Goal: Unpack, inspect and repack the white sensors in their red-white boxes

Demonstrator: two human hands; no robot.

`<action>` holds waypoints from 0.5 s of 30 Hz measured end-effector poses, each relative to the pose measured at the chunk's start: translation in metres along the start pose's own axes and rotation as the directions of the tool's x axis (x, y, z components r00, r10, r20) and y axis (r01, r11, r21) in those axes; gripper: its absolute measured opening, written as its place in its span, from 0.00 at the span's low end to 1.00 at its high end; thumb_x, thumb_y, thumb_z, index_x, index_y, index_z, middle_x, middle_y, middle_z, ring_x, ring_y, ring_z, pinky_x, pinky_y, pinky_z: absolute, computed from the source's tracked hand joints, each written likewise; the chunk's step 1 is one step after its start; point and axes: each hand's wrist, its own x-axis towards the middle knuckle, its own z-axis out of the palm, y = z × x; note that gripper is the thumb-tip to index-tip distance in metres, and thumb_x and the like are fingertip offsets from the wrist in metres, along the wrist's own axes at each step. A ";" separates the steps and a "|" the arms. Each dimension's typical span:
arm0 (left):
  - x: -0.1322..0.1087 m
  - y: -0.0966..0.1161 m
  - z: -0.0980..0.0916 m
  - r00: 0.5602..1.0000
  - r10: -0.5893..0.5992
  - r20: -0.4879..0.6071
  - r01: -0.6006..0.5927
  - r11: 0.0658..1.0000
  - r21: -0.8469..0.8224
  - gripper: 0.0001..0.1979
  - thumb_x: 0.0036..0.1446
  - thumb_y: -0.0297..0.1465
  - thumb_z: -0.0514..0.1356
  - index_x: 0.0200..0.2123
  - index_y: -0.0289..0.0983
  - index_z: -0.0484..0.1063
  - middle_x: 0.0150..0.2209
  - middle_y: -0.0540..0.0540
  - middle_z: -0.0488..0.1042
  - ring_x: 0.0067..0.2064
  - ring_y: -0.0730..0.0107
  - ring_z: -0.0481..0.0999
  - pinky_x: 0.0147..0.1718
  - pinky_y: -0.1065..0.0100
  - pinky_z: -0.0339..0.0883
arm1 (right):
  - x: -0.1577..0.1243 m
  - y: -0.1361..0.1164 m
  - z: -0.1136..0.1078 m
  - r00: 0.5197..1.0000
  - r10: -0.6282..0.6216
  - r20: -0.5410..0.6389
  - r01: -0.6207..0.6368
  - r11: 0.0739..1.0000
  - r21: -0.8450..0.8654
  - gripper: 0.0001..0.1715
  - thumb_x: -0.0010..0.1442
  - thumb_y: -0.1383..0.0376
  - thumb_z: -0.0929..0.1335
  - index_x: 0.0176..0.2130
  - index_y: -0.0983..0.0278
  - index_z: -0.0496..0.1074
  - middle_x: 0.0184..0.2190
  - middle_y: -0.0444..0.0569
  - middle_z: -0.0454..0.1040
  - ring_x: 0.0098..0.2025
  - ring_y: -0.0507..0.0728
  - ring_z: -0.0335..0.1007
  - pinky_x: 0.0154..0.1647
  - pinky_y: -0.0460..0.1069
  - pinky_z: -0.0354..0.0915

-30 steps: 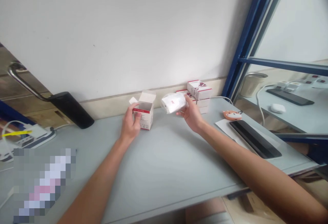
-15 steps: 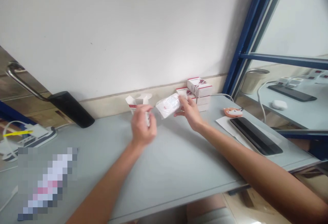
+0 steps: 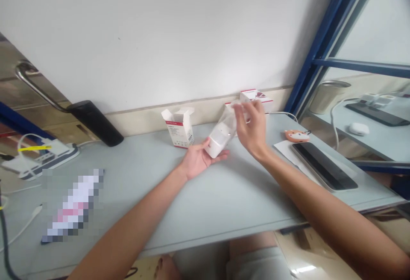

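Note:
A white motion detector (image 3: pixel 219 141), small and boxy with rounded corners, tilts above the desk. My left hand (image 3: pixel 199 160) grips its lower end, thumb on the near side and fingers beneath. Around the detector's upper part is a clear plastic bag (image 3: pixel 228 119), drawn upward. My right hand (image 3: pixel 253 128) pinches the bag's top end between thumb and fingers. An opened white and red carton (image 3: pixel 180 134) stands upright behind my left hand, flaps raised. Further white and red cartons (image 3: pixel 256 96) are stacked by the wall, partly hidden behind my right hand.
To the right, a phone (image 3: pixel 323 166) lies on white paper beside an orange animal-shaped item (image 3: pixel 297 135). A black cylinder (image 3: pixel 96 122) leans at the left, near a power strip (image 3: pixel 48 156) with cables. A blue-framed mirror (image 3: pixel 368 68) borders the desk's right side.
My left hand has left the carton's side and taken the detector's lower end. My right hand has shifted up to the bag's top, and the bag is now stretched off the detector's upper part.

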 end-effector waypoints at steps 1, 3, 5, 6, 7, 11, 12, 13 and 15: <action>0.000 -0.002 0.000 1.000 -0.024 0.011 0.024 1.000 0.020 0.20 0.66 0.34 0.61 0.58 0.32 0.75 0.53 0.33 0.82 0.48 0.50 0.86 0.59 0.48 0.74 | 0.002 0.002 -0.003 0.994 -0.004 -0.105 0.000 0.999 -0.036 0.20 0.74 0.50 0.61 0.45 0.59 0.74 0.43 0.55 0.69 0.46 0.64 0.70 0.52 0.62 0.70; 0.000 -0.003 0.000 0.999 -0.037 0.008 0.037 0.999 0.039 0.21 0.65 0.31 0.62 0.60 0.33 0.74 0.53 0.35 0.82 0.47 0.51 0.86 0.59 0.49 0.74 | 0.004 0.005 -0.007 0.959 -0.047 -0.280 0.028 0.997 -0.070 0.17 0.75 0.52 0.61 0.50 0.58 0.71 0.45 0.55 0.68 0.49 0.65 0.70 0.53 0.63 0.70; -0.001 -0.002 0.002 1.000 -0.008 -0.003 0.008 1.000 0.019 0.24 0.63 0.29 0.62 0.62 0.35 0.71 0.54 0.36 0.82 0.49 0.50 0.86 0.60 0.49 0.73 | 0.003 0.007 -0.007 0.927 -0.137 -0.350 0.120 0.990 -0.069 0.14 0.75 0.55 0.61 0.52 0.57 0.68 0.47 0.55 0.67 0.52 0.65 0.69 0.54 0.64 0.69; -0.001 -0.001 0.002 1.000 0.009 0.000 -0.009 1.000 -0.001 0.25 0.62 0.29 0.62 0.63 0.35 0.70 0.55 0.35 0.81 0.51 0.48 0.85 0.60 0.49 0.73 | 0.001 0.008 -0.006 0.930 -0.182 -0.320 0.171 0.983 -0.063 0.12 0.75 0.56 0.61 0.52 0.57 0.68 0.47 0.55 0.68 0.53 0.66 0.68 0.55 0.64 0.68; -0.002 0.001 0.003 1.000 0.022 0.010 -0.021 0.999 -0.023 0.26 0.62 0.30 0.62 0.64 0.34 0.69 0.56 0.34 0.81 0.53 0.47 0.84 0.60 0.48 0.72 | -0.001 0.009 -0.003 0.948 -0.217 -0.234 0.210 0.976 -0.055 0.11 0.74 0.58 0.60 0.51 0.57 0.68 0.48 0.55 0.69 0.54 0.65 0.69 0.56 0.63 0.68; -0.003 0.006 0.004 1.000 0.022 0.002 -0.022 0.994 -0.108 0.26 0.65 0.39 0.59 0.63 0.33 0.70 0.55 0.30 0.80 0.47 0.50 0.85 0.51 0.52 0.76 | -0.012 0.018 0.009 0.919 -0.184 0.349 0.235 0.965 -0.112 0.15 0.74 0.60 0.60 0.51 0.58 0.73 0.50 0.56 0.74 0.54 0.66 0.71 0.59 0.63 0.67; -0.002 0.006 0.004 1.000 0.018 -0.013 -0.019 0.992 -0.127 0.26 0.66 0.41 0.58 0.62 0.34 0.71 0.54 0.30 0.81 0.43 0.53 0.85 0.47 0.54 0.76 | -0.014 0.021 0.012 0.883 -0.160 0.442 0.244 0.960 -0.140 0.16 0.74 0.60 0.61 0.52 0.58 0.75 0.50 0.56 0.76 0.54 0.67 0.71 0.61 0.64 0.65; -0.001 0.006 0.004 1.000 0.012 -0.026 -0.016 0.990 -0.142 0.25 0.66 0.41 0.57 0.61 0.34 0.72 0.52 0.31 0.81 0.39 0.55 0.84 0.42 0.56 0.76 | -0.015 0.025 0.014 0.855 -0.145 0.497 0.257 0.953 -0.164 0.17 0.74 0.59 0.62 0.53 0.59 0.76 0.51 0.56 0.76 0.56 0.68 0.70 0.64 0.65 0.63; 0.001 0.005 0.003 0.999 0.005 -0.047 -0.012 0.988 -0.155 0.23 0.65 0.39 0.55 0.58 0.34 0.73 0.50 0.31 0.81 0.36 0.57 0.81 0.37 0.57 0.73 | -0.017 0.030 0.016 0.828 -0.142 0.543 0.282 0.942 -0.183 0.20 0.74 0.57 0.62 0.56 0.60 0.76 0.53 0.58 0.77 0.60 0.69 0.68 0.68 0.67 0.58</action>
